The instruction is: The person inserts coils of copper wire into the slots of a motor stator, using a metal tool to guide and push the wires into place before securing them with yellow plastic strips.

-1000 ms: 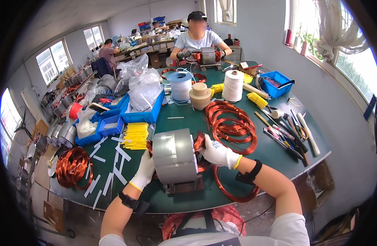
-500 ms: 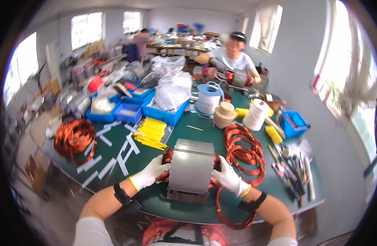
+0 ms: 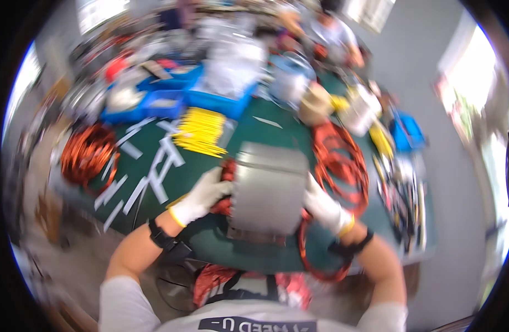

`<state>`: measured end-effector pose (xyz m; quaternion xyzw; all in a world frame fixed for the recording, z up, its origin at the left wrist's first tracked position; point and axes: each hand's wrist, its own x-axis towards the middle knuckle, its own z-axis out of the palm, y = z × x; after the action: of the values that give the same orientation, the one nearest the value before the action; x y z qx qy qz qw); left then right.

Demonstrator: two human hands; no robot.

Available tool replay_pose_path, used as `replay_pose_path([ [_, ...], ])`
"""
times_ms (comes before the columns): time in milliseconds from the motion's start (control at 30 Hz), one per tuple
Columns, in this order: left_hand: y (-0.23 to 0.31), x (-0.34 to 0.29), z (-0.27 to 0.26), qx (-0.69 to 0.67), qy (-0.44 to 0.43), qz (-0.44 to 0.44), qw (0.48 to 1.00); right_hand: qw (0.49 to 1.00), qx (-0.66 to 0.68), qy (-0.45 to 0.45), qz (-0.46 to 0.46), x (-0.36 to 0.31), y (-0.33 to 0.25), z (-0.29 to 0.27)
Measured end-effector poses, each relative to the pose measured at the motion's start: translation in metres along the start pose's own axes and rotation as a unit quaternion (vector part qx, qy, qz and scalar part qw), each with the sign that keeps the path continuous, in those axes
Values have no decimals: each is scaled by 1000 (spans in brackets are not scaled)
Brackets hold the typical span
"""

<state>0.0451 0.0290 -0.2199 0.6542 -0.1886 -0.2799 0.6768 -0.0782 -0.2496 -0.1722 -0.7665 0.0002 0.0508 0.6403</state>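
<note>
A grey metal motor stator (image 3: 267,188) stands on the green table (image 3: 254,133) right in front of me, copper windings showing at its sides. My left hand (image 3: 202,196), in a white glove, presses against its left side. My right hand (image 3: 323,207), also gloved, grips its right side. Loops of copper wire (image 3: 340,160) lie just right of the stator, and one loop hangs over the near table edge under my right wrist. The picture is blurred by motion.
A bundle of yellow strips (image 3: 202,131) and scattered white strips (image 3: 149,171) lie to the left. A copper coil (image 3: 88,157) sits at the far left. Blue bins (image 3: 171,102), spools (image 3: 315,102), hand tools (image 3: 401,188). Another person (image 3: 326,33) sits across.
My head has tipped further down and turned, so the table now fills the view at a slant. Both hands stay on the sides of the stator.
</note>
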Motion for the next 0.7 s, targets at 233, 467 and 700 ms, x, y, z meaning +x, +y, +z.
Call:
replay_pose_path([
  [233,-3,-11,-29,120,204,94,967,933,-302,165,-108,-86,12,-56],
  [467,9,-8,-42,153,124,138,971,617,-615,441,216,-218,90,-161],
  [700,-10,-18,-85,482,45,193,853,643,-601,420,222,-228,115,-201],
])
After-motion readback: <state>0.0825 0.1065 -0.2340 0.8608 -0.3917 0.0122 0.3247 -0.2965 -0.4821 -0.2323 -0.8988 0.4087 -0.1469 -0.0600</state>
